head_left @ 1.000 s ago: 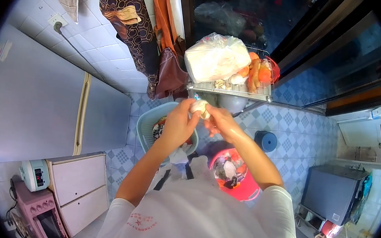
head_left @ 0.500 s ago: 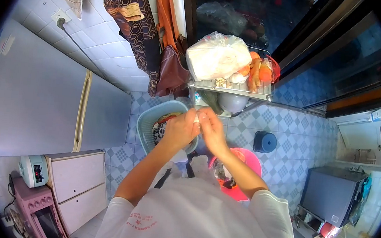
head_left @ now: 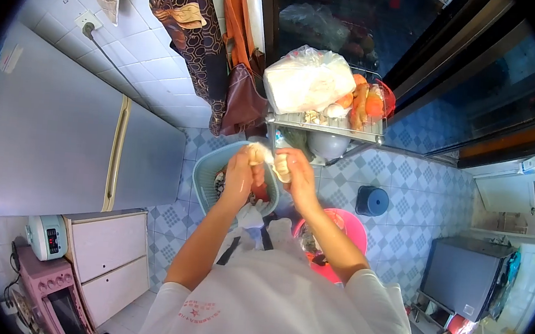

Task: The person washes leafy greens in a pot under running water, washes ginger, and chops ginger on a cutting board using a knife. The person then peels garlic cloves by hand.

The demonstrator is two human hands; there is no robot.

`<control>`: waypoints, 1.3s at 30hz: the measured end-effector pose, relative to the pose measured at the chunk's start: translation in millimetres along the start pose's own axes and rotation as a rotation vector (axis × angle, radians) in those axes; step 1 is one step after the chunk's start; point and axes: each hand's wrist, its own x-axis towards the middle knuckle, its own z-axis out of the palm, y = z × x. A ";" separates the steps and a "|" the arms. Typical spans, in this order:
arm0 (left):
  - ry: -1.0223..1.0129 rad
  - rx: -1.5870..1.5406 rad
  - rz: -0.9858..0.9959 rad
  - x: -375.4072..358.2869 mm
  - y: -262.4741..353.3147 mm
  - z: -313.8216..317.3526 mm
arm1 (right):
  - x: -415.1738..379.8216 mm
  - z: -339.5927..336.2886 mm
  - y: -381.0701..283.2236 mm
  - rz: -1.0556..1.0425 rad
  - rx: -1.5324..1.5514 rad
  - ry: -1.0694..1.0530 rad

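Note:
Both hands are raised in front of the wire rack's near edge, a small gap between them. My left hand (head_left: 239, 178) is closed on a pale, whitish piece (head_left: 258, 154) that looks like part of a garlic bulb. A similar piece with visible cloves (head_left: 281, 166) is gripped by the fingers of my right hand (head_left: 296, 177). Below my left hand stands a light blue basket (head_left: 203, 173) with cloth and other items inside. A pink basin (head_left: 357, 231) with mixed contents lies beneath my right forearm.
A wire rack (head_left: 322, 128) ahead bears a large white plastic bag (head_left: 310, 81), carrots (head_left: 359, 105) and a red basket (head_left: 387, 99). A blue stool (head_left: 372, 201) stands right on the tiled floor. The fridge (head_left: 48, 129) is at left, a grey cabinet (head_left: 465, 273) at right.
My hands were together around one small pale thing. They have moved apart, and each now holds a separate whitish piece, with my left hand turned so its palm shows more.

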 end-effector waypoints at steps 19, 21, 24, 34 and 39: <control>0.206 -0.043 -0.269 -70.4 -53.2 -109.1 | 139.0 -96.9 27.1 -0.815 -1.500 0.725; 0.304 0.033 -0.244 -88.7 -57.2 -114.7 | 112.7 -83.5 40.1 -0.843 -1.380 0.730; 0.418 -0.041 -0.162 -113.6 -71.8 -126.7 | 58.1 -60.5 97.9 -0.502 -0.990 0.195; 0.971 -0.197 0.193 -263.6 -129.5 -152.5 | -148.3 138.0 144.1 -0.607 -0.789 -0.971; 1.274 -0.488 0.327 -398.0 -178.9 -157.1 | -258.8 174.4 181.4 -0.692 -0.788 -1.413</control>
